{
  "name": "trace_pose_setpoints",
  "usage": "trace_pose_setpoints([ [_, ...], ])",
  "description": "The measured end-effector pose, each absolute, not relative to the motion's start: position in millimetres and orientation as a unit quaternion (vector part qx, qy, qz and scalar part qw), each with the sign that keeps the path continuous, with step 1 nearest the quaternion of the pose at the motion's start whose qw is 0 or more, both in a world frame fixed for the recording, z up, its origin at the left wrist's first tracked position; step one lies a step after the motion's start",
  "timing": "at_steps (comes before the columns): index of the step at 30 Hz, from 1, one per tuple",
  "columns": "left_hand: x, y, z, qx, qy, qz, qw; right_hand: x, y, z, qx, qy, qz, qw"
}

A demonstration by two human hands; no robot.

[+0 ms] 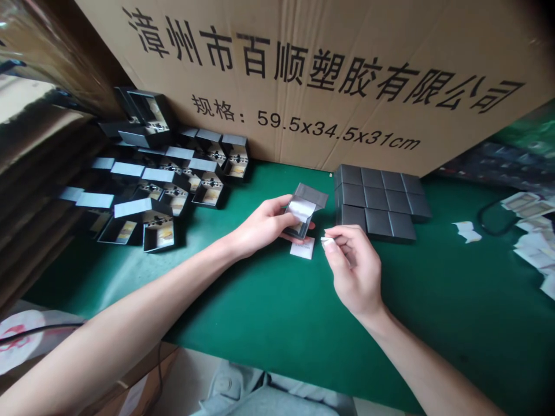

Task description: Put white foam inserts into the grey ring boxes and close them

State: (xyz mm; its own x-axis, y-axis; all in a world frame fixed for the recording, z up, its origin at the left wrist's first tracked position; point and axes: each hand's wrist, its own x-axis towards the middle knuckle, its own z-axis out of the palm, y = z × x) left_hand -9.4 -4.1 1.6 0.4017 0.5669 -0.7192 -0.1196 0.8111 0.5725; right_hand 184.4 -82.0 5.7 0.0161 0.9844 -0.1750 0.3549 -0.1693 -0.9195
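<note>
My left hand point(273, 222) is closed around a small black hinged box point(313, 195), which stands with its lid up and a pale lining showing inside. A white printed card point(302, 248) lies flat on the green table just below that box. Close by on the right, my right hand point(353, 263) pinches a small white piece point(328, 241) between thumb and fingertips; it looks like folded paper or card, though the fingers hide much of it. The right fingertips are a short way apart from the box.
Several open black boxes point(160, 234) crowd the table's left side. Closed black boxes point(388, 199) are stacked right of centre. A large cardboard carton point(269, 86) walls off the back. White paper pieces point(535, 237) pile up at the right, with a folded one point(467, 231) beside them.
</note>
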Motion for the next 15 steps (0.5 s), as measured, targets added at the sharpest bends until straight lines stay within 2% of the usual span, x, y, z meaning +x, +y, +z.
trace_pose_setpoints([
  [15,-9.4,-4.7,1.5,0.24,0.504,0.206,0.804,182.9,-79.6,7.6,-0.618,-0.544,0.448,0.35],
])
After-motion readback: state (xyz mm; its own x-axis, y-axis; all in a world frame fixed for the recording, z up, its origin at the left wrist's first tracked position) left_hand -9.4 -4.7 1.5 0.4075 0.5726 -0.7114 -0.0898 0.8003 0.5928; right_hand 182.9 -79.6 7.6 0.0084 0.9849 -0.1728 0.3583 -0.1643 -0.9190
